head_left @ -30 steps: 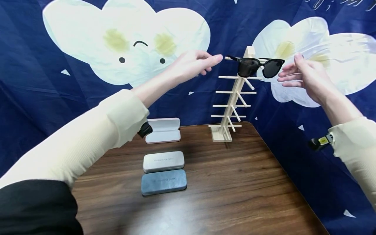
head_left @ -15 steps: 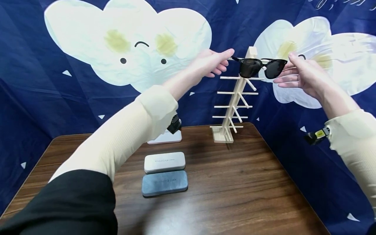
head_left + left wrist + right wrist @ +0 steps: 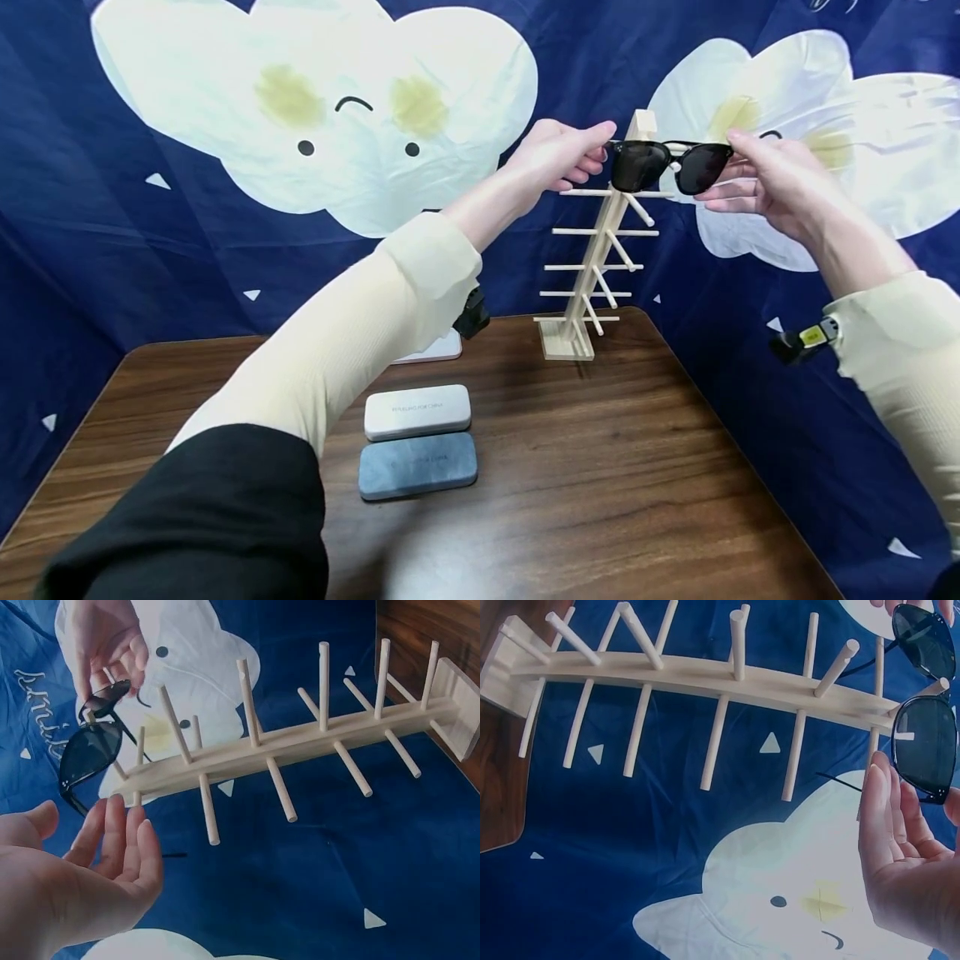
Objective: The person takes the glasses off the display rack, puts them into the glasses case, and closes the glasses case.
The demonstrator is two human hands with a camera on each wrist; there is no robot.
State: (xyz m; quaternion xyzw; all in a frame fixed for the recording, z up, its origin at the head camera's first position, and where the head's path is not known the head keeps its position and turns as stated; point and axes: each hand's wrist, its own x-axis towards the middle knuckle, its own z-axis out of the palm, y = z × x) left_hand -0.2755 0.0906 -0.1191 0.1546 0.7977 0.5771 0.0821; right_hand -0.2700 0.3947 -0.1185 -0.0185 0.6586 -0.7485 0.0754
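Observation:
Black sunglasses point(image 3: 639, 167) with dark lenses rest across the top peg of a pale wooden peg stand point(image 3: 600, 242). At their left end is my left hand point(image 3: 558, 156). In the left wrist view, its thumb and fingers point(image 3: 112, 840) stand apart around the frame's corner, and a temple tip emerges beyond the fingers. My right hand point(image 3: 783, 179) is at the other end, its thumb close to the frame's corner. The right wrist view shows its fingers point(image 3: 881, 787) extended beside the lens, in front of the temple; whether they press the frame is unclear.
A white glasses case point(image 3: 417, 412) and a blue case point(image 3: 417, 467) lie on the wooden table point(image 3: 600, 483). Another pale case point(image 3: 442, 348), at the back, is partly hidden by my left sleeve. A dark blue cloth with clouds hangs behind the stand.
My left hand has moved right to the sunglasses' left end. My right hand has shifted slightly left, onto their right end. The sunglasses stay on the top peg.

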